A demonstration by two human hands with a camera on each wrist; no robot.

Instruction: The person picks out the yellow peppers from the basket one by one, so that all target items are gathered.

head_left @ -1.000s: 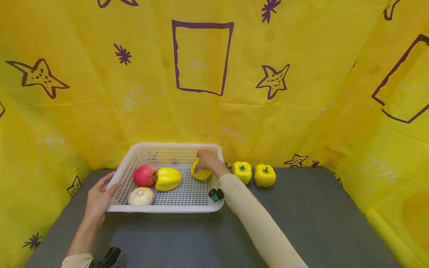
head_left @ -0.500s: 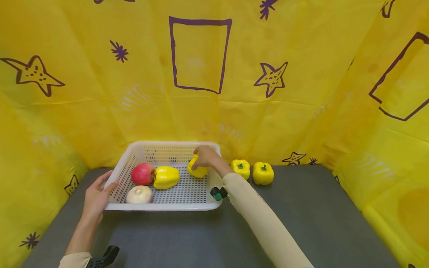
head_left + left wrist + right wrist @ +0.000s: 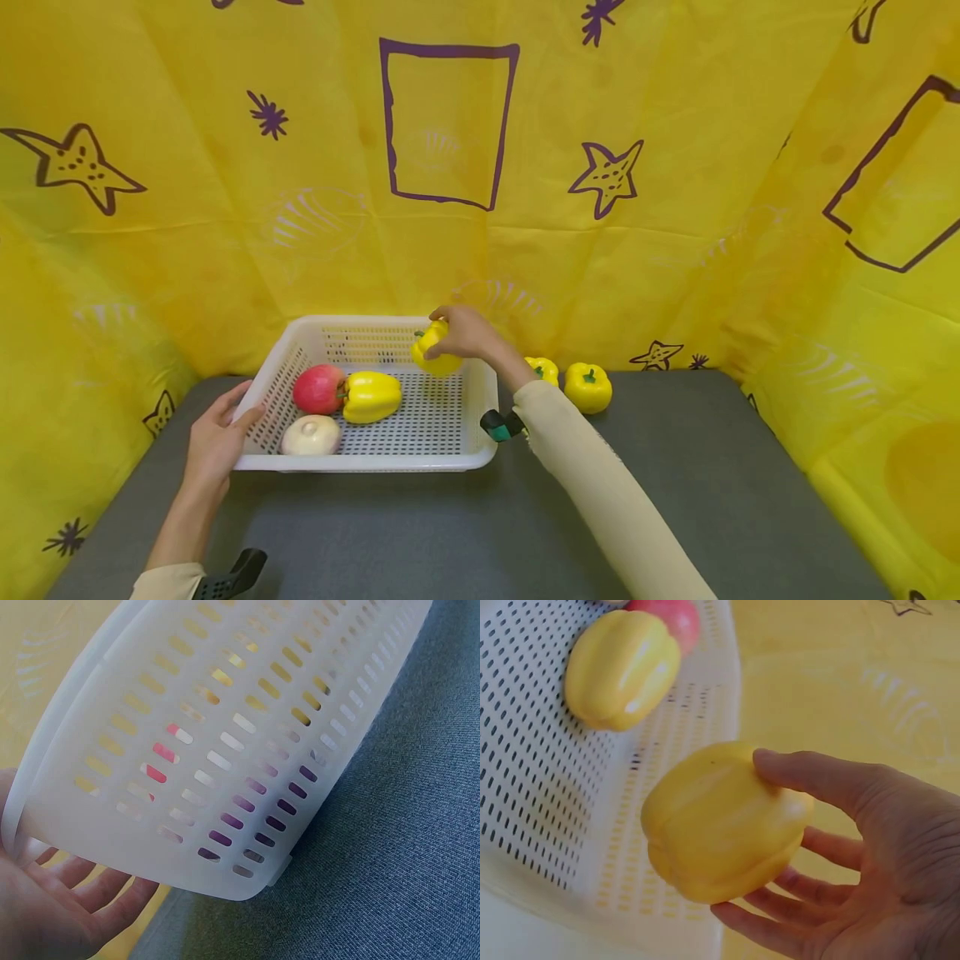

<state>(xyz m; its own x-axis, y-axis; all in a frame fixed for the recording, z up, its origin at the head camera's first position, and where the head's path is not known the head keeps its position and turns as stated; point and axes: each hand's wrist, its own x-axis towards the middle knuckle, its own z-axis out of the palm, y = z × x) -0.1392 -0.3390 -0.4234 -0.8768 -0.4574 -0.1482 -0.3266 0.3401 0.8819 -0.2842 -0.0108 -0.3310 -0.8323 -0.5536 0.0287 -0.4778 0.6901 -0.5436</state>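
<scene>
My right hand (image 3: 467,332) grips a yellow bell pepper (image 3: 724,825) between thumb and fingers, over the back right part of a white plastic basket (image 3: 367,463). The pepper is clear of the basket floor. At the basket's left end my left hand (image 3: 215,437) holds the rim, with several fingers (image 3: 120,904) beneath it on the outside. Inside, another yellow bell pepper (image 3: 372,397) lies against a round pinkish-red fruit (image 3: 318,389). A round cream-coloured vegetable with a knob (image 3: 311,436) sits in the front left corner; purple shows through the slots in the left wrist view.
Two more yellow bell peppers stand right of the basket: one pepper (image 3: 588,388) fully visible, the other pepper (image 3: 543,369) partly behind my right forearm. Below is a dark grey tabletop (image 3: 390,533). A yellow patterned cloth (image 3: 450,258) closes off the back and sides.
My right hand has lifted the yellow bell pepper up from the basket floor at the right end. The left hand keeps its hold on the rim. The head view has shifted slightly.
</scene>
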